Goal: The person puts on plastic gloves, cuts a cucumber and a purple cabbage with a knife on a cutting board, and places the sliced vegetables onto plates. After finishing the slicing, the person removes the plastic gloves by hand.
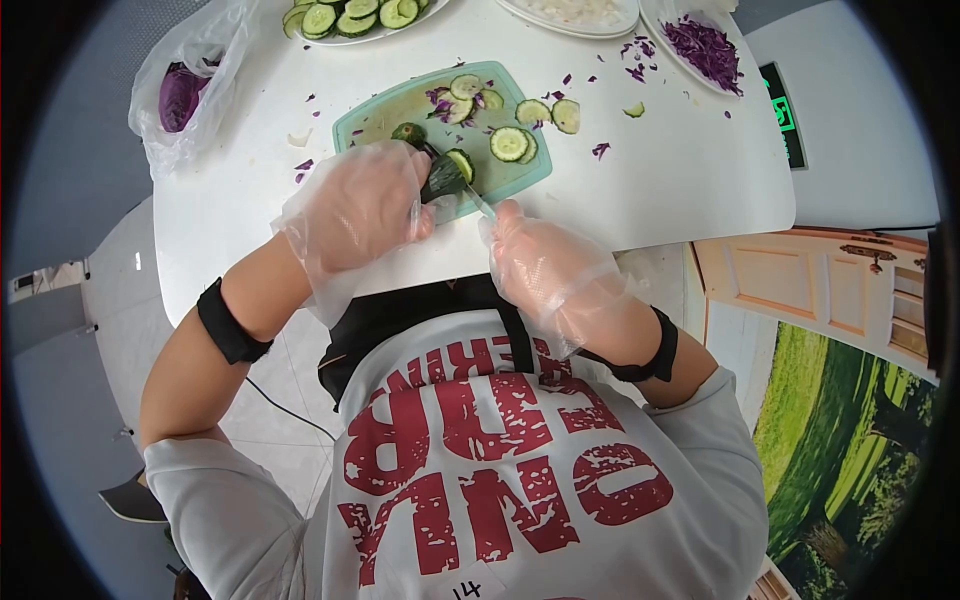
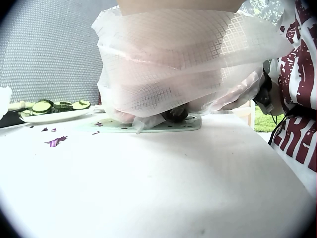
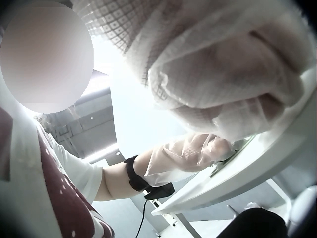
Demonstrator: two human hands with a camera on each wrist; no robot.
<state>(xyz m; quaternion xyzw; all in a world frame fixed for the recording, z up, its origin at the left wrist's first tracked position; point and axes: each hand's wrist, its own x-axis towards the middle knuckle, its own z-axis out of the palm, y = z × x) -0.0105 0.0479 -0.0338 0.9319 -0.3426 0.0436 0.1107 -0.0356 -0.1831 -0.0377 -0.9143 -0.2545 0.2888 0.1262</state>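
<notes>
In the head view my left hand [image 1: 365, 200], in a clear plastic glove, grips a dark green cucumber [image 1: 445, 178] near the front edge of a pale green cutting board [image 1: 512, 180]. The cucumber's cut face points right. My gloved right hand [image 1: 550, 265] holds a knife [image 1: 480, 202], its handle hidden in the fist and its blade at the cucumber's cut end. A green cucumber end [image 1: 409, 133] lies beyond the left fingers. Cucumber slices [image 1: 509, 144] and purple cabbage shreds lie on the board. In the left wrist view, glove plastic hides most of the grip.
At the back of the white table [image 1: 690, 180] stand a plate of cucumber slices [image 1: 360, 12], a plate of pale chopped food [image 1: 575, 12] and a plate of shredded purple cabbage [image 1: 703, 55]. A plastic bag [image 1: 225, 35] with purple cabbage [image 1: 182, 97] sits back left. Cabbage scraps dot the tabletop.
</notes>
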